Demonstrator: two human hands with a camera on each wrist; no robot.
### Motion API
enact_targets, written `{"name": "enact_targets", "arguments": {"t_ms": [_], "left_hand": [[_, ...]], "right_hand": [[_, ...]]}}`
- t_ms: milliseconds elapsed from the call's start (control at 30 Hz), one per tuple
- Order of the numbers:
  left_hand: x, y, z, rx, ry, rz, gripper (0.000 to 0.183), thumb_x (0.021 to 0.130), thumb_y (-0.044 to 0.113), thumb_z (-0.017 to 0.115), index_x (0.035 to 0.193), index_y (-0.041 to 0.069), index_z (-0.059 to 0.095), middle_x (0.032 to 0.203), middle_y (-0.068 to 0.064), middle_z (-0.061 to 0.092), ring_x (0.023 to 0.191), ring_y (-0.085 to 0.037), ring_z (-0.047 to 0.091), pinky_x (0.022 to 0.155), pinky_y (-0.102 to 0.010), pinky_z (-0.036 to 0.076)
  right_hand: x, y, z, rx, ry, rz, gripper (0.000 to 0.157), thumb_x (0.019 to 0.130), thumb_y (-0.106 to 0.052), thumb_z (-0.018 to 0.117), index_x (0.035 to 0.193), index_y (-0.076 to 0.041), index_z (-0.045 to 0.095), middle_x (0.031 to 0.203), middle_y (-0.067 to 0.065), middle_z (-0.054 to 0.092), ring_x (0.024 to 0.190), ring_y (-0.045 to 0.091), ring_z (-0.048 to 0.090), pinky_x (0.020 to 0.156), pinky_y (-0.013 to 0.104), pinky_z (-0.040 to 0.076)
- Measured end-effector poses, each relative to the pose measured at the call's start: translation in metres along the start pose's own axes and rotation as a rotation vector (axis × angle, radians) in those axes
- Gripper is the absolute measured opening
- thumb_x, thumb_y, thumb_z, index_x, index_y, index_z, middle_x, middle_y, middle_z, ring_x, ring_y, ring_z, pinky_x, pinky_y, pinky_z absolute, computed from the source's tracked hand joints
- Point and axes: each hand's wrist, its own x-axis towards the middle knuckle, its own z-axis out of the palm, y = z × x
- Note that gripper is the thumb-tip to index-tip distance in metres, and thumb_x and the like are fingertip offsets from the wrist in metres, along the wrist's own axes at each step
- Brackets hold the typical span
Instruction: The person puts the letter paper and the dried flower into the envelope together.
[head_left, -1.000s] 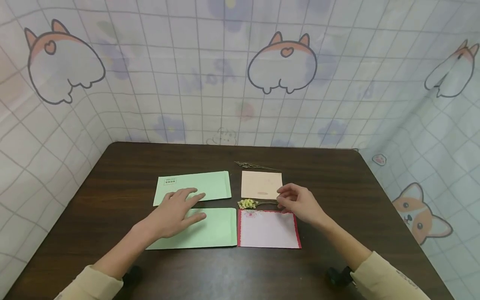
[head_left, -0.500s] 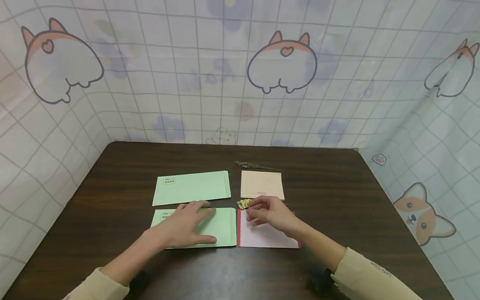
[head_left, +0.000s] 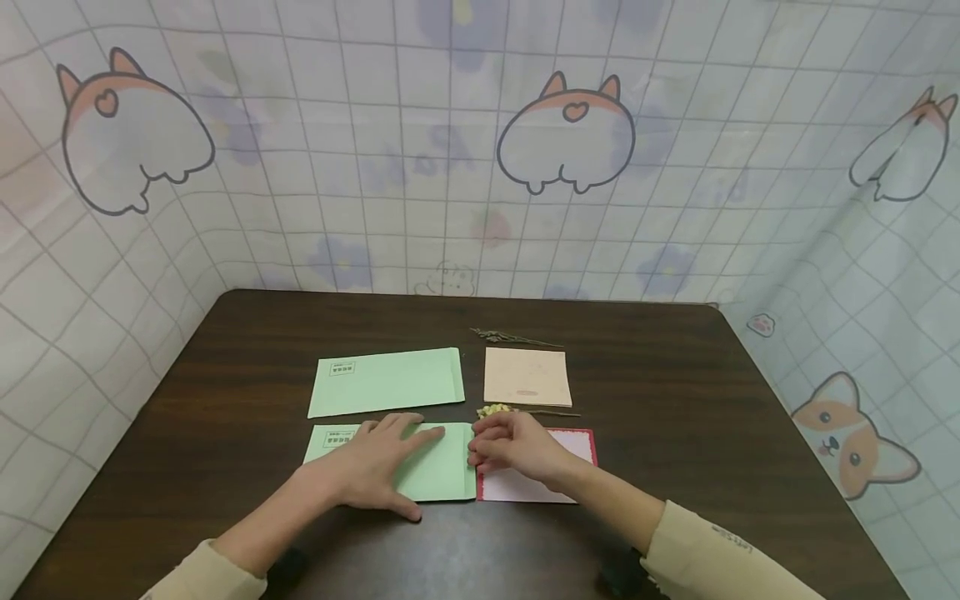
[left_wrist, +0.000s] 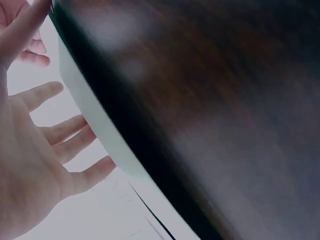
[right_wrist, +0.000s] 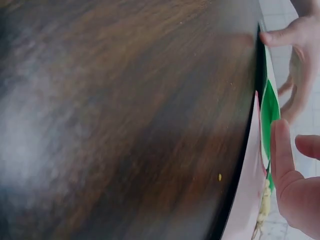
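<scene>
My left hand (head_left: 378,462) lies spread over the nearer green envelope (head_left: 438,475), its thumb at the front edge. In the left wrist view its fingers (left_wrist: 70,129) are spread apart. My right hand (head_left: 517,450) is at that envelope's right end, above the left part of a white card with a red border (head_left: 573,446). The right wrist view shows the right fingers beside the envelope's gaping end, with its darker green inside (right_wrist: 269,117) showing; finger and thumb are apart there. Behind the right hand lies a yellow dried flower (head_left: 493,411) with a thin stem.
A second green envelope (head_left: 386,383) lies farther back on the dark wooden table (head_left: 225,367). To its right is a beige card (head_left: 527,377), with a dried grass sprig (head_left: 510,337) behind it. A patterned cloth (head_left: 442,167) surrounds the table's back and sides.
My right hand has moved left from the flower's stem to the nearer envelope's end. My left hand has come down and toward me onto that envelope.
</scene>
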Motion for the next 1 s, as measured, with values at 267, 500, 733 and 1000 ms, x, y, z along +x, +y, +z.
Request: {"name": "enact_targets", "arguments": {"t_ms": [267, 500, 733, 1000], "left_hand": [[0.003, -0.001, -0.001, -0.025, 0.002, -0.02, 0.101, 0.077, 0.055, 0.088, 0.158, 0.017, 0.041, 0.149, -0.017, 0.043, 0.138, -0.035, 0.04, 0.105, -0.062, 0.034], [0.004, -0.001, -0.002, -0.03, 0.028, 0.003, 0.099, 0.077, 0.053, 0.088, 0.157, 0.015, 0.043, 0.146, -0.015, 0.044, 0.134, -0.035, 0.043, 0.104, -0.061, 0.035], [0.006, -0.001, -0.001, -0.033, 0.034, 0.018, 0.097, 0.077, 0.053, 0.088, 0.156, 0.016, 0.044, 0.145, -0.012, 0.045, 0.133, -0.033, 0.044, 0.101, -0.06, 0.036], [0.001, -0.004, -0.006, 0.013, 0.028, -0.023, 0.103, 0.073, 0.054, 0.09, 0.157, 0.016, 0.043, 0.147, -0.014, 0.047, 0.136, -0.034, 0.044, 0.102, -0.064, 0.037]], "right_hand": [[0.004, 0.002, 0.007, -0.036, 0.004, 0.016, 0.035, 0.099, 0.001, 0.066, 0.129, 0.016, 0.057, 0.101, 0.019, 0.075, 0.087, 0.024, 0.075, 0.08, 0.037, 0.06], [0.008, 0.005, 0.012, -0.036, 0.002, 0.03, 0.032, 0.1, 0.004, 0.062, 0.128, 0.017, 0.058, 0.1, 0.02, 0.074, 0.083, 0.019, 0.074, 0.078, 0.036, 0.06], [0.009, 0.006, 0.015, -0.049, -0.006, 0.019, 0.032, 0.098, 0.002, 0.064, 0.125, 0.018, 0.059, 0.105, 0.021, 0.073, 0.09, 0.026, 0.075, 0.079, 0.039, 0.06], [0.009, 0.003, 0.015, -0.067, -0.011, 0.014, 0.033, 0.097, -0.003, 0.067, 0.122, 0.017, 0.063, 0.108, 0.021, 0.073, 0.093, 0.026, 0.074, 0.081, 0.04, 0.06]]}}
